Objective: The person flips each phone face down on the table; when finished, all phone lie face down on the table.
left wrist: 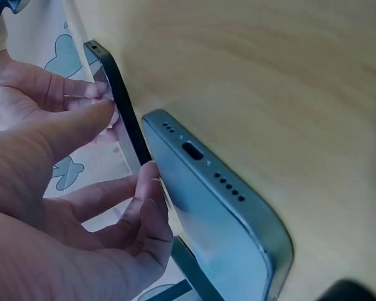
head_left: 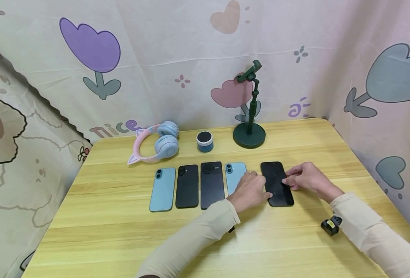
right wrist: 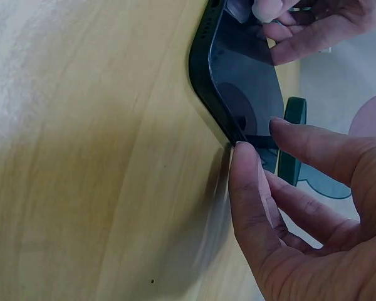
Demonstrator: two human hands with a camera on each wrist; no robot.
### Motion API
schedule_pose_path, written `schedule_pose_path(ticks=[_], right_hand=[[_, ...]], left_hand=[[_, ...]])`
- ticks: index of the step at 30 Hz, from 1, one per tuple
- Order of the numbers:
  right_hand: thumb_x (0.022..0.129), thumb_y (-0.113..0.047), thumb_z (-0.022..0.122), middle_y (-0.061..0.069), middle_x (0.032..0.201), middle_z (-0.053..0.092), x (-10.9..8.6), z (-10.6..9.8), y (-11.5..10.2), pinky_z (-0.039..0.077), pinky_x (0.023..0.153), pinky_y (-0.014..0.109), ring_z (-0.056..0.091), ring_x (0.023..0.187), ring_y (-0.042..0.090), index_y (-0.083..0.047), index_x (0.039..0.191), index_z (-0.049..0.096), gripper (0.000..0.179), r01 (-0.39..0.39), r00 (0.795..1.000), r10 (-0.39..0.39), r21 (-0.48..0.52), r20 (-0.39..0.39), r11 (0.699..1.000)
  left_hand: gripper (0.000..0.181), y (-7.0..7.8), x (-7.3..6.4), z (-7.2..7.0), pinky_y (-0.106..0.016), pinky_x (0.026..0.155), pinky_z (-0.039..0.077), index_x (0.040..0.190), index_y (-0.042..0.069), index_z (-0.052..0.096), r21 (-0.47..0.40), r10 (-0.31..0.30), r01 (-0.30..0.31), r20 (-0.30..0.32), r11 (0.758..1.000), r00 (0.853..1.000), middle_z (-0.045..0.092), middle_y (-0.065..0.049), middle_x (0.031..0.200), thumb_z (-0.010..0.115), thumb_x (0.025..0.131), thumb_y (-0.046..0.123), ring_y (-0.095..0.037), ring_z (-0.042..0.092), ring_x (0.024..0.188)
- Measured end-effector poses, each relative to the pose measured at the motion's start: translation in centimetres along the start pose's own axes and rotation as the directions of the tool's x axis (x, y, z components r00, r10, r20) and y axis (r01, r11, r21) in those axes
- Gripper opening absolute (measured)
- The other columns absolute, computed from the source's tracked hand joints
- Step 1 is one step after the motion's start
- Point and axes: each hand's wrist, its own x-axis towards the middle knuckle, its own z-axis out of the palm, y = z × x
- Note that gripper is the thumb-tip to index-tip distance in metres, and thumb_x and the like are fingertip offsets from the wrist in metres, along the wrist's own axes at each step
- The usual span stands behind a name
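Observation:
A black smartphone (head_left: pixel 278 185) lies screen up at the right end of a row of phones. My left hand (head_left: pixel 249 190) holds its left edge, thumb over the screen and curled fingers in the gap beside a light blue phone (head_left: pixel 235 172). In the left wrist view, those fingertips come right up to the blue phone's (left wrist: pixel 219 207) side. From the other side, my right hand (head_left: pixel 307 178) pinches the black phone's right edge, as the right wrist view shows with fingertips (right wrist: pixel 245 160) at the rim. My left hand and forearm partly cover the blue phone.
Left of these lie a dark phone (head_left: pixel 212 185), a black phone (head_left: pixel 187 186) and another blue phone (head_left: pixel 162 189), backs up. Behind stand cat-ear headphones (head_left: pixel 166 146), a small blue-and-white cylinder (head_left: pixel 205 142) and a dark green phone stand (head_left: pixel 249 135). A patterned curtain borders the wooden table (head_left: pixel 104 231).

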Motion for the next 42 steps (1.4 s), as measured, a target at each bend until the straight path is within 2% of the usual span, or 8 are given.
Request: schedule_pose_path(ticks=[7, 13, 25, 32, 37, 42], right_hand=[[0.091, -0.010, 0.076, 0.029, 0.114, 0.066, -0.01, 0.28, -0.12, 0.060, 0.070, 0.032, 0.070, 0.080, 0.019, 0.020, 0.128, 0.056, 0.052, -0.009, 1.000, 0.008, -0.038, -0.010, 0.999], [0.091, -0.013, 0.076, 0.024, 0.109, 0.069, 0.10, 0.32, -0.28, 0.057, 0.069, 0.030, 0.068, 0.076, 0.018, 0.018, 0.128, 0.057, 0.052, -0.008, 1.000, 0.006, -0.082, -0.023, 0.997], [0.090, -0.012, 0.076, 0.025, 0.109, 0.069, 0.08, 0.54, -0.45, 0.058, 0.070, 0.029, 0.069, 0.076, 0.017, 0.019, 0.125, 0.058, 0.050, -0.013, 1.000, 0.013, -0.046, -0.020, 0.999], [0.092, -0.018, 0.077, 0.024, 0.111, 0.069, 0.11, 0.56, -0.54, 0.059, 0.073, 0.031, 0.070, 0.080, 0.019, 0.019, 0.129, 0.056, 0.056, -0.040, 0.999, 0.040, -0.007, -0.003, 0.999], [0.092, -0.026, 0.078, 0.028, 0.119, 0.065, 0.12, 0.62, -0.62, 0.059, 0.076, 0.033, 0.070, 0.082, 0.019, 0.018, 0.132, 0.054, 0.065, -0.049, 0.999, 0.049, -0.013, 0.000, 0.999], [0.091, -0.033, 0.078, 0.033, 0.129, 0.059, 0.24, 0.81, -0.67, 0.059, 0.078, 0.032, 0.071, 0.084, 0.018, 0.018, 0.134, 0.053, 0.071, -0.049, 0.999, 0.049, -0.010, 0.001, 0.999]], left_hand=[[0.041, 0.25, 0.15, 0.04, -0.026, 0.079, 0.040, 0.063, 0.017, 0.061, -0.003, -0.020, 0.020, 0.006, 1.000, 1.000, 0.052, 0.004, 0.075, 0.078, 0.090, 0.044, -0.015, 0.049, 0.081], [0.038, 0.61, 0.28, 0.08, -0.027, 0.084, 0.038, 0.065, 0.016, 0.061, -0.051, -0.045, 0.045, 0.007, 0.998, 0.999, 0.051, 0.004, 0.072, 0.080, 0.089, 0.039, -0.013, 0.047, 0.076], [0.037, 0.56, 0.44, 0.39, -0.023, 0.074, 0.037, 0.068, 0.014, 0.060, -0.119, -0.085, 0.085, 0.003, 0.989, 0.996, 0.051, 0.003, 0.070, 0.082, 0.087, 0.038, -0.012, 0.046, 0.070], [0.039, 0.37, 0.16, 0.28, -0.022, 0.067, 0.035, 0.064, 0.014, 0.058, -0.140, -0.063, 0.058, -0.035, 0.988, 0.997, 0.049, 0.003, 0.066, 0.082, 0.087, 0.035, -0.012, 0.046, 0.067], [0.040, 0.21, 0.01, 0.20, -0.022, 0.059, 0.034, 0.063, 0.013, 0.057, -0.197, -0.056, 0.044, -0.054, 0.979, 0.997, 0.047, 0.003, 0.059, 0.082, 0.087, 0.031, -0.012, 0.047, 0.059], [0.031, 0.12, -0.25, -0.02, -0.023, 0.055, 0.036, 0.073, 0.011, 0.061, -0.260, -0.087, 0.071, -0.051, 0.963, 0.995, 0.049, 0.003, 0.063, 0.082, 0.087, 0.028, -0.012, 0.047, 0.059]])
